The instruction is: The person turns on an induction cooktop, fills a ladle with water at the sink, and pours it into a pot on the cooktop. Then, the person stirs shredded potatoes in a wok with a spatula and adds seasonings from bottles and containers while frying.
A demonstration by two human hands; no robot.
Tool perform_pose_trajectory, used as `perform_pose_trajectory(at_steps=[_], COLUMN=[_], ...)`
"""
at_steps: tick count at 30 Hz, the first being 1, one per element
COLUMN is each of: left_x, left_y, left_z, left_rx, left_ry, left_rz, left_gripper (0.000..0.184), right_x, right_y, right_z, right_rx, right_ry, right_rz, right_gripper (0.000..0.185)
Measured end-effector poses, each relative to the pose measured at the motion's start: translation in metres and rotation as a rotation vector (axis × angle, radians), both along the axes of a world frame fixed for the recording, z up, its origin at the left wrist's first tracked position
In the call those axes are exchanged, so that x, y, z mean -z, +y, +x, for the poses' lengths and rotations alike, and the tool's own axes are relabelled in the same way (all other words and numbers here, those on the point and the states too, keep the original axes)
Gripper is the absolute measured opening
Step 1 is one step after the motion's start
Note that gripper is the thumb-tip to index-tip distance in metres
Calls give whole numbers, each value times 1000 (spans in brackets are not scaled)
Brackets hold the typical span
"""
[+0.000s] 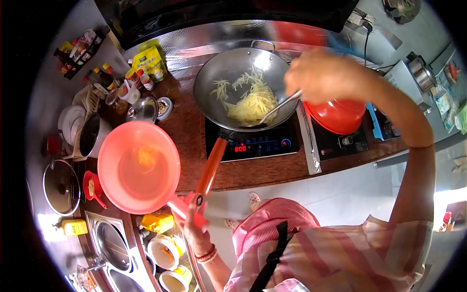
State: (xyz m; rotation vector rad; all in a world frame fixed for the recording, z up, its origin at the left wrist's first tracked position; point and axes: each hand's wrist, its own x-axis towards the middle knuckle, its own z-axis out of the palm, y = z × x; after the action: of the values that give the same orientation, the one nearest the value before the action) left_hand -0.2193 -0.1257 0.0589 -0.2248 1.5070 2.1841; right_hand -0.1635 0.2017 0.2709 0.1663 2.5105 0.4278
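A: Status on the hands?
B: Right hand is closed around the metal turner, grip end hidden in the fist. Left hand is wrapped on the pink dipper by its handle. It sits right by the tip of the wok handle; can't tell if it also touches it.

A: Where's the wok?
B: The wok is on the induction cooktop, handle toward the person. Pale shreds are heaped low in the bowl, turner head at their near edge.

A: How does it all handle?
B: Turner: stiff, light, probably smooth. Hold far up the shaft, away from the hot bowl. Shreds: soft, thin, likely slippery; scoop from under, don't stab. Wok: rigid, probably heavy. Take it only by the orange-brown grip (metal is presumably hot, panel reads 800).

A: And the dipper?
B: Looks like thin plastic. Seems to hold some clear liquid (orange patch inside, can't tell what). If so, it's front-heavy and will want to tip. Grip the handle close to the bowl, wrist firm, rim level. It hangs beside the wok, left of it, well clear of the bowl.
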Motion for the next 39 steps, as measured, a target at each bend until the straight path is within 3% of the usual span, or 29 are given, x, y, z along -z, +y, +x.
perform_pose_trajectory(at_steps=[1, 2, 6, 8, 13, 16, 17, 18, 21, 24, 25, 26, 31, 36, 39], left_x=[4, 12, -1, -3, 3, 1, 1, 1, 0, 0, 0, -2, -10, -10, -5], left_y=[11, 18, 25, 25, 26, 27, 27, 26, 27, 30, 30, 31, 28, 30, 30], left_z=[5, 8, 9, 9, 9, 14, 15, 16, 18, 19, 19, 18, 16, 17, 16], left_rx=[-41, -81, -27, -32, -70, -68, -64, -61, -71, -92, -103, -90, -35, -70, -102], left_ry=[56, 113, 49, 38, 12, 61, 58, 55, 68, 114, 134, 113, 44, 44, 57], left_rz=[21, 42, 77, 85, 45, 46, 29, 13, 14, 12, 6, 0, -15, 6, 7], left_gripper=[56, 56, 52, 52, 58, 63, 64, 66, 69, 70, 69, 69, 61, 61, 60], right_x=[26, 48, 77, 70, 73, 97, 133, 142, 150, 120, 87, 57, -15, -14, 23], right_y=[-7, -7, -4, 13, 42, 66, 93, 91, 69, 54, 44, 37, 58, 72, 69], right_z=[6, 25, 4, -1, 4, -1, -4, 0, 14, 28, 33, 31, 35, -2, -19], right_rx=[-118, -507, -102, 94, 150, 143, 119, 214, 105, 0, 35, 287, 296, 245, 157], right_ry=[150, 503, 256, 280, 506, 518, 517, 604, 568, 417, 456, 342, 290, -16, 98], right_rz=[50, 14, 163, 140, 168, 157, 136, -137, -132, 0, -101, -106, -9, 107, 221], right_gripper=[10, 9, 8, 15, 31, 29, 28, 34, 31, 19, 25, 30, 31, 30, 24])
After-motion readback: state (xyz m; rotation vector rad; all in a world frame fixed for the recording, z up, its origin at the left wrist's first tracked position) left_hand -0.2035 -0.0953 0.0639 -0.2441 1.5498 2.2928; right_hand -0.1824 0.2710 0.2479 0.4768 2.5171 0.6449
